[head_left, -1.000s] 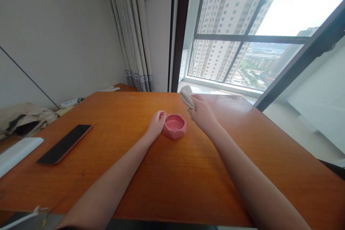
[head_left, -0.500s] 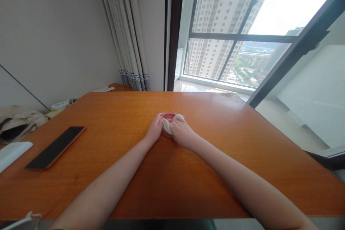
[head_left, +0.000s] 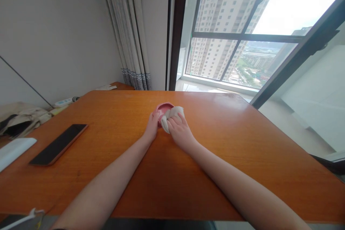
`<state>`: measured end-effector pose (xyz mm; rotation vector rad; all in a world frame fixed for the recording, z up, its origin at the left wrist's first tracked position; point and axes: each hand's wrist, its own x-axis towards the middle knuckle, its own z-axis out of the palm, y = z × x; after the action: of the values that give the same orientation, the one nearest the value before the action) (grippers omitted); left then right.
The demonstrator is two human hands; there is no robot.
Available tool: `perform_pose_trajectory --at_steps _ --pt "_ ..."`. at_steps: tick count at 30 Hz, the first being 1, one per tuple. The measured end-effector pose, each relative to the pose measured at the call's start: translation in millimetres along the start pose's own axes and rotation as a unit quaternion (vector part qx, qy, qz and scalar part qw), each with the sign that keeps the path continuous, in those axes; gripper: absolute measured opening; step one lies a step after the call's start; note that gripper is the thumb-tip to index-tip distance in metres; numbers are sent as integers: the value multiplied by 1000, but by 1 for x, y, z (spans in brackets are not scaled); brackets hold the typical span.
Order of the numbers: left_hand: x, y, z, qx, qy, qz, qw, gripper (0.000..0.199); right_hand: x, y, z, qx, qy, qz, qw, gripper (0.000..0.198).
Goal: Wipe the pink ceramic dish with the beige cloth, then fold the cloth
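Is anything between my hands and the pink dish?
For the right hand, yes: the white cloth it holds sits between it and the pink dish, covering the dish's right side in the picture. Nothing visible separates the left hand from the dish.

Your desk (head_left: 167, 187): orange-brown wood, fine grain, glossy, palest shine toward the far right corner. To your left, a phone (head_left: 59, 144) lies flat and aslant, dark face up, reddish edge. Left of it, near, a white object (head_left: 16, 151), cut by the frame. Pink bowl (head_left: 162, 108) beyond centre, tilted; you cannot tell whether it touches wood.
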<state>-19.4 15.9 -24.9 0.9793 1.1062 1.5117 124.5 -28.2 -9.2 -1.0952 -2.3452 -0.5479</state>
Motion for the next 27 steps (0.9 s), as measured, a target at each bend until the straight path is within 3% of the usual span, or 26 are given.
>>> perform_pose_trajectory --at_steps 4,9,12,15,18,21,24,27 --pt "9 8 -16 104 -59 31 992 43 2 9 -1 -2 -9 -23 1000 22" --pt "-10 -6 1 131 -25 72 988 41 -1 0 7 0 -42 31 999 26" --pt "-10 -9 3 163 -38 111 980 38 -3 -4 8 16 -59 11 998 30" --pt "-1 5 -8 197 -73 154 965 36 -2 2 3 34 -71 -50 996 28" --pt "4 26 -17 224 -113 188 950 38 1 10 -3 23 -51 -63 996 28" --pt "-7 31 -9 185 -66 174 965 45 2 11 -6 14 -13 -38 999 29" --pt "-22 20 8 103 -8 162 981 54 -1 8 -7 17 20 -3 1000 30" --pt "-26 16 12 102 -13 160 982 43 -2 12 -12 27 14 -25 999 29"
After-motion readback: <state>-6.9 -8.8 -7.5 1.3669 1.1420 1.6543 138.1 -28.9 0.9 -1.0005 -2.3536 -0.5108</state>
